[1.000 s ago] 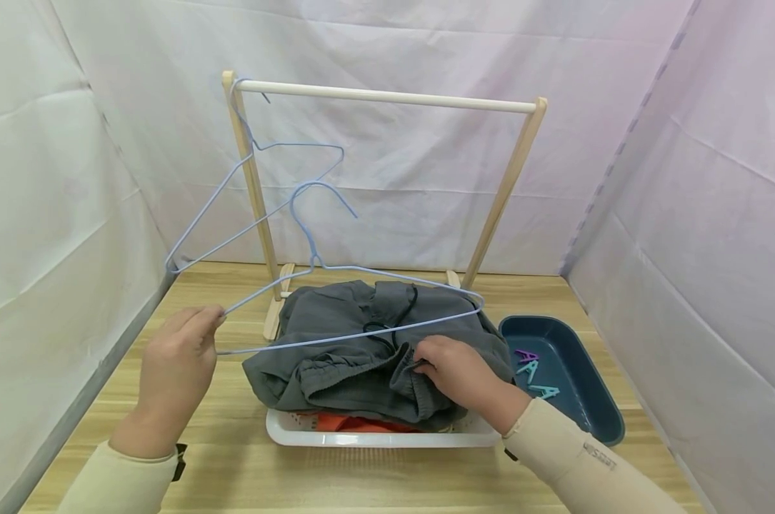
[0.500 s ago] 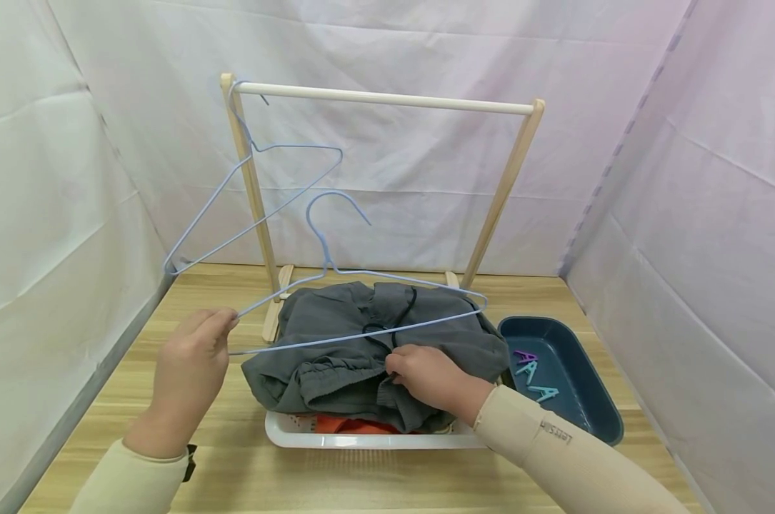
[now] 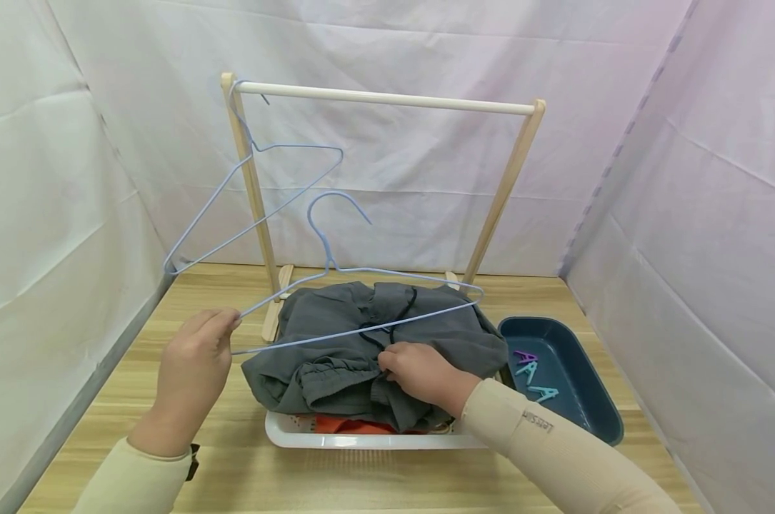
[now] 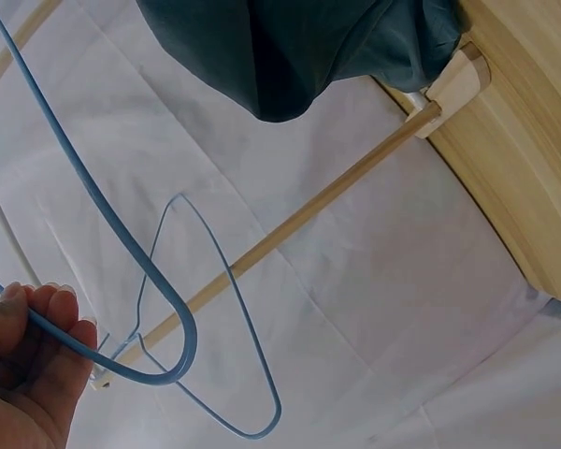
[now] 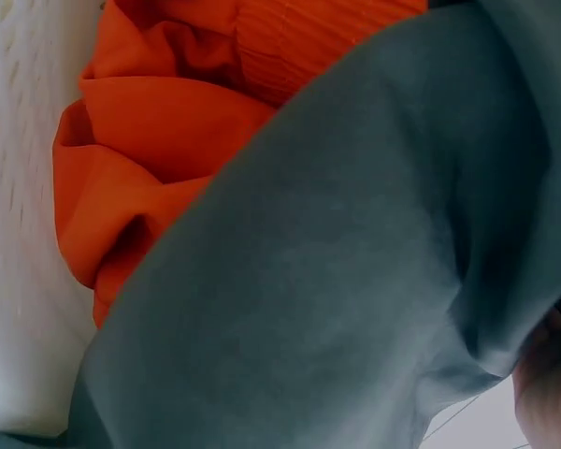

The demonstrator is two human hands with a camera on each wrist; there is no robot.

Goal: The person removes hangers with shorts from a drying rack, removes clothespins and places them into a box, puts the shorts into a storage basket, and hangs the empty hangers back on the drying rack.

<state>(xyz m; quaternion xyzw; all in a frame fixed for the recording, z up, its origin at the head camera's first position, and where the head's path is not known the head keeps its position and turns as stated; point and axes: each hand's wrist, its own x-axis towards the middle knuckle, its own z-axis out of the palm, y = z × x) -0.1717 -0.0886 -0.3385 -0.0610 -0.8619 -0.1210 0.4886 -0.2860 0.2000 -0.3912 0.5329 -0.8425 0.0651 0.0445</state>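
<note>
My left hand (image 3: 197, 364) pinches a light blue wire hanger (image 3: 328, 260) near its left end, between thumb and fingers. The hanger is held tilted in front of a dark grey garment (image 3: 326, 314) with a black drawstring, its bottom bar crossing over the cloth. At the gathered front edge of that garment, my right hand (image 3: 419, 371) grips a fold of cloth with curled fingers. The garment lies heaped on a white basket (image 3: 374, 442). In the right wrist view, orange cloth (image 5: 159, 131) shows beneath the grey fabric.
Behind the basket stands a wooden rack (image 3: 387, 96) with a second blue hanger (image 3: 210, 196) hooked at the left end of its rail. A dark blue tray (image 3: 570, 364) at the right holds several small clips (image 3: 544, 392). White fabric walls enclose the wooden tabletop (image 3: 226, 457).
My right hand has moved left along the garment's front edge, still gripping cloth. The left hand has shifted the hanger slightly to the right and down.
</note>
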